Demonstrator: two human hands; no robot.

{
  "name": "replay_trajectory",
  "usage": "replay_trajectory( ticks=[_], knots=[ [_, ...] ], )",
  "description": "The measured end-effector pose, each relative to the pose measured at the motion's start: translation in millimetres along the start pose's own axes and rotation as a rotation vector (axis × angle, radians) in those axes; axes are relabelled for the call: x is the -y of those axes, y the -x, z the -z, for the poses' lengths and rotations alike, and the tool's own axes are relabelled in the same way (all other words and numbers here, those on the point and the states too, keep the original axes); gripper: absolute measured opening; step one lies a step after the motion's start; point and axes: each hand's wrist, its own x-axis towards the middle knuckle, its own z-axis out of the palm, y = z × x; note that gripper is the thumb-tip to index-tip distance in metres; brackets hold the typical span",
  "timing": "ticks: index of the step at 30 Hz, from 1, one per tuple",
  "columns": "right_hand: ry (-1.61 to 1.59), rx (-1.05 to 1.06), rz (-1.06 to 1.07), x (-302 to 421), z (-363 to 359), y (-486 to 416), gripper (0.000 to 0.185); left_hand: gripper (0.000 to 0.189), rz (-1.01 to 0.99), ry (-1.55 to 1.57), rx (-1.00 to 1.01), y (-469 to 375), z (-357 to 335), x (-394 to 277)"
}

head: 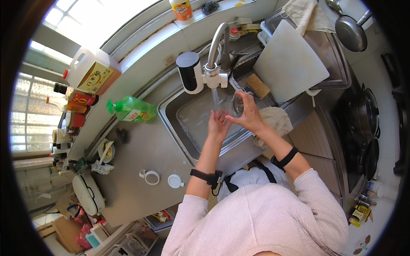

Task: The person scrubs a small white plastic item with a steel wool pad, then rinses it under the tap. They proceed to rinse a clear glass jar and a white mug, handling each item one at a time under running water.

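My right hand (pixel 249 114) grips a clear, see-through jar or cup (pixel 226 103) tilted over the sink (pixel 178 140). Water (pixel 215 95) runs from the faucet (pixel 213 52) through a white water-filter unit (pixel 210 78) and falls beside the vessel. Just below the vessel, my left hand (pixel 218 127) has its palm turned up and fingers apart, holding nothing. Blur hides whether its fingertips touch the vessel. On the steel counter to the left lie a white ring-shaped lid part (pixel 151 172) and a round white cap (pixel 175 181).
A green pump bottle (pixel 136 109) lies left of the sink. To the right are a white cutting board (pixel 290 62), a sponge (pixel 258 85) on a wire rack and a beige cloth (pixel 277 121) over the sink's edge. Bottles and a large vinegar jug (pixel 96 75) line the window side.
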Motion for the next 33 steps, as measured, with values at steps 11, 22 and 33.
replay_trajectory(
  ticks=[11, 22, 33],
  knots=[
    [0.008, -0.039, -0.077, -48.5, 22.5, 31.9, 0.08, 0.06, -0.069, -0.157, -0.16, 17.0, -23.2, 30.2],
    [-0.205, -0.174, -0.348, -157.8, 192.1, 118.7, 0.079, 0.046, 0.113, -0.438, 0.058, -14.5, -157.1, 178.1],
    [0.226, -0.31, -0.646, -331.4, 376.4, 143.5, 0.083, 0.077, 0.218, -0.649, 0.282, -57.3, -298.2, 340.3]
  ],
)
